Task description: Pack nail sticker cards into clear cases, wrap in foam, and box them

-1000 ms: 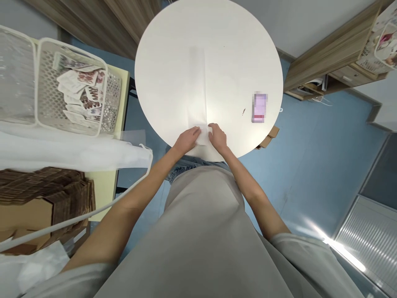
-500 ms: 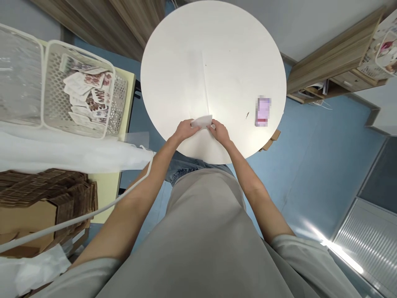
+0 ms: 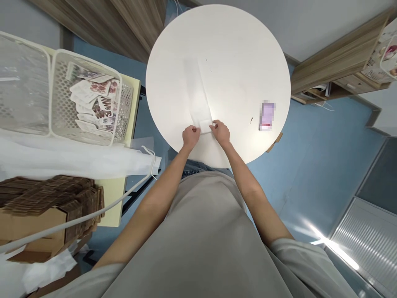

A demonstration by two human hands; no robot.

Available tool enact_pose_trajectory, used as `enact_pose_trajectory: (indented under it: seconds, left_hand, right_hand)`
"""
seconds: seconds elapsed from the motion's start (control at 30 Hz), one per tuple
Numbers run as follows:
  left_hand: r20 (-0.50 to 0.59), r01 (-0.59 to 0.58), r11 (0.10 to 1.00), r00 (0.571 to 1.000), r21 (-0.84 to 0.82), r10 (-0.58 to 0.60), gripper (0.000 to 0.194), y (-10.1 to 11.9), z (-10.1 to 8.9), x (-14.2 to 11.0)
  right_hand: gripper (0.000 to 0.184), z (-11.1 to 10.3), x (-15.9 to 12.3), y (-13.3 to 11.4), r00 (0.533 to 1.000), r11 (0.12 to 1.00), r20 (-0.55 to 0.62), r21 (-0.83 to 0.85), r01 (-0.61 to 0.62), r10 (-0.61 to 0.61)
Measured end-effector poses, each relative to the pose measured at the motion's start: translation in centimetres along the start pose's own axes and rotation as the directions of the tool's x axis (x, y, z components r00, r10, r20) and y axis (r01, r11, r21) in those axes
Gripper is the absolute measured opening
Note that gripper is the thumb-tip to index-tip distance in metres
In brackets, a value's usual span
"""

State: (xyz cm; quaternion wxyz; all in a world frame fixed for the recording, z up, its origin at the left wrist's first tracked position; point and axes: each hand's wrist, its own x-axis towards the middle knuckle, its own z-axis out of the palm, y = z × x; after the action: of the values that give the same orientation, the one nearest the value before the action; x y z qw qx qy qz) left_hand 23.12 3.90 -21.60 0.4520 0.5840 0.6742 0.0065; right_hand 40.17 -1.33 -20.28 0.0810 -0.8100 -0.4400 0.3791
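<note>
A long, translucent white strip of sheet (image 3: 197, 93) lies flat on the round white table (image 3: 248, 54), running away from me. Its near end is doubled over into a small white flap (image 3: 205, 126); whether anything is wrapped inside cannot be seen. My left hand (image 3: 191, 137) is closed in a pinch at the left corner of that flap. At the right corner, my right hand (image 3: 221, 132) pinches the same strip between thumb and fingers. Both hands rest low, close to the tabletop near its front edge.
A phone-like purple item (image 3: 267, 116), blurred out, lies on the table's right side. To the left, a white basket (image 3: 116, 103) holds printed packets. Below it are a white sheet roll (image 3: 77, 157) and stacked flattened cardboard (image 3: 49, 194). A wooden cabinet (image 3: 335, 62) stands at right.
The near end of the strip, held raised and curled before, now lies folded down flatter on the table. My left hand has turned to point more forward. The whole view has shifted slightly.
</note>
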Motion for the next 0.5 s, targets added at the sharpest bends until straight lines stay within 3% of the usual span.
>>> enact_pose_trajectory:
  seconds: [0.17, 0.23, 0.27, 0.37, 0.43, 0.5]
  left_hand:
    - [-0.017, 0.040, 0.998, 0.999, 0.053, -0.039, 0.011, 1.0, 0.4, -0.4]
    - [-0.052, 0.054, 0.998, 0.997, 0.044, -0.052, 0.011, 1.4, 0.6, -0.7]
    - [-0.101, 0.044, 0.998, 0.994, 0.038, -0.040, 0.020, 1.5, 0.7, -0.8]
    - [-0.201, -0.152, 0.987, 0.967, 0.047, 0.158, 0.053, 1.5, 0.9, -1.1]
    - [-0.079, -0.359, 0.930, 0.928, 0.073, 0.364, 0.065, 1.2, 1.0, -0.9]
    - [0.108, -0.501, 0.860, 0.864, 0.096, 0.492, 0.071, 0.6, 1.1, -0.2]
  right_hand:
    - [0.034, 0.1, -0.4, -0.7, 0.999, 0.998, -0.045, -0.061, -0.031, 0.028]
    - [0.033, -0.1, -0.3, -1.1, 0.994, 0.989, -0.075, -0.132, 0.072, -0.082]
    - [0.032, -0.3, -0.1, -1.2, 0.983, 0.973, -0.074, -0.171, 0.154, -0.168]
    - [0.035, -0.9, 0.9, -1.5, 0.919, 0.890, 0.020, -0.244, 0.386, -0.393]
    - [0.039, -1.3, 1.6, -1.3, 0.886, 0.850, 0.101, -0.251, 0.463, -0.453]
    - [0.043, -1.5, 2.1, -1.0, 0.868, 0.834, 0.161, -0.242, 0.496, -0.469]
